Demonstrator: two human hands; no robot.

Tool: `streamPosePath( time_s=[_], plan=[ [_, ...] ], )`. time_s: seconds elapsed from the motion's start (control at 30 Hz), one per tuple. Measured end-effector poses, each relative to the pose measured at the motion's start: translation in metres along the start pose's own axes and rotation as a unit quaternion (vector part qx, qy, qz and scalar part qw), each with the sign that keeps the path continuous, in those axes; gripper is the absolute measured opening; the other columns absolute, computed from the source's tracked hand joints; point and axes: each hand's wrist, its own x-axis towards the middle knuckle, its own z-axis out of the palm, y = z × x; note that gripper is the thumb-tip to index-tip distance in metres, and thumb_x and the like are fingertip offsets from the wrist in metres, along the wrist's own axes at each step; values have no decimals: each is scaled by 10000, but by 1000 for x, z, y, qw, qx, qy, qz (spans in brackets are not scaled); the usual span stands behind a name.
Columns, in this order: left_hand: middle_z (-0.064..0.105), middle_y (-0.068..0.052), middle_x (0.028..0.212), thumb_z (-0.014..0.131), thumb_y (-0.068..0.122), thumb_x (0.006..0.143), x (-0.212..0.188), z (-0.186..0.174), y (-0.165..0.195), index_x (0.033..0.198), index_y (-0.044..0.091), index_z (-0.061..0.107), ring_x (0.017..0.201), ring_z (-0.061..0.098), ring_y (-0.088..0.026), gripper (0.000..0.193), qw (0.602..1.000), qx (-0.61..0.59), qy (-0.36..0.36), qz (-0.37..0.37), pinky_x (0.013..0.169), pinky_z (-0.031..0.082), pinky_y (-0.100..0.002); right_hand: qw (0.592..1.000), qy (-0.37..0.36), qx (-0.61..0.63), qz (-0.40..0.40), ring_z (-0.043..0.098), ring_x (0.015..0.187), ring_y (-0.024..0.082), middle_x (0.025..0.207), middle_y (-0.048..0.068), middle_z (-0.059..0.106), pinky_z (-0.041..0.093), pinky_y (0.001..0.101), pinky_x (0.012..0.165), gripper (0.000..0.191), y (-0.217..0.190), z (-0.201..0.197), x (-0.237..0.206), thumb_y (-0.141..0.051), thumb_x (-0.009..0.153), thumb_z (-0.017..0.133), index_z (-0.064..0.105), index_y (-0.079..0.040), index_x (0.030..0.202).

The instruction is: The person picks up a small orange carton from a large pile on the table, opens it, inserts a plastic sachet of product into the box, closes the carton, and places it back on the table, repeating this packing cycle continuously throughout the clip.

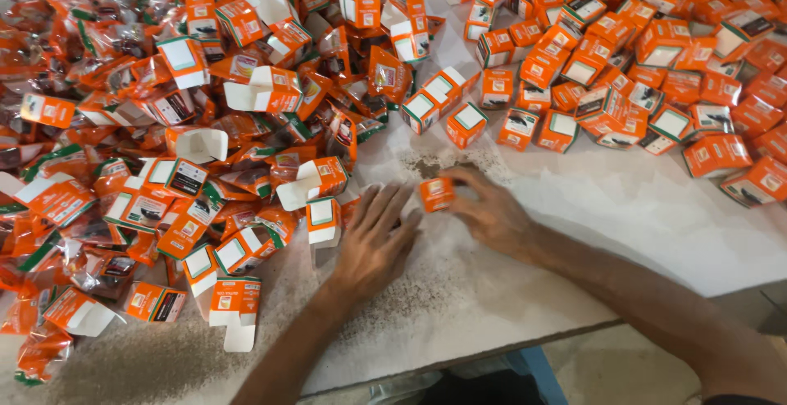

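Observation:
My right hand (490, 210) grips a small closed orange carton (436, 193) just above the white tabletop (623, 208). My left hand (375, 241) lies flat beside it, fingers spread, fingertips close to an open orange carton (324, 220) and holding nothing. A heap of open cartons and clear-and-orange sachets (123, 151) lies to the left of both hands.
Several closed orange cartons (623, 69) are piled at the back right. Dark loose grains (426, 163) are scattered on the table around the hands. The table's front edge (459, 356) runs diagonally below my forearms, with a blue support (537, 372) under it.

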Motion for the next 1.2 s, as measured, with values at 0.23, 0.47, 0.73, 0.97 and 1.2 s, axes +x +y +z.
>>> streamPosePath(
  time_s=[0.23,0.47,0.73,0.97,1.2],
  plan=[
    [637,-159,1078,728,130,824,-50,-55,-11,1266,-22,621,937,633,-340,480,932,242,-62,-264,826,516,-510,970,143,-196,14,314,1487,442,1589,236,275,310,565,1218,723,8,-19,8,-172,897,833,398,-103,1471],
    [677,-152,1095,744,75,734,3,-9,-9,1109,9,629,957,659,-354,397,998,-54,-25,-20,832,561,-465,992,-128,14,-7,459,1372,435,1494,246,455,405,532,1142,827,-17,28,-2,-179,853,799,348,-13,1526],
    [624,-262,1127,831,156,771,52,26,-126,1236,-17,570,864,660,-425,561,975,124,58,-174,654,540,-497,980,-86,60,170,482,1287,436,1360,242,502,395,507,1079,739,4,8,8,-154,869,755,332,30,1446],
    [639,-132,1020,673,-131,834,61,13,-123,1035,41,580,902,683,-352,281,966,26,137,-219,734,570,-451,993,-106,18,43,504,1328,428,1396,242,533,368,534,1121,636,10,-3,7,-133,880,758,439,32,1404],
    [660,-222,1138,716,-175,779,41,11,-41,935,-49,492,957,715,-354,301,955,-19,262,135,732,622,-447,989,-73,40,121,606,1170,392,1220,182,653,492,473,989,609,18,9,7,-251,704,904,638,-2,1193]
  ],
)
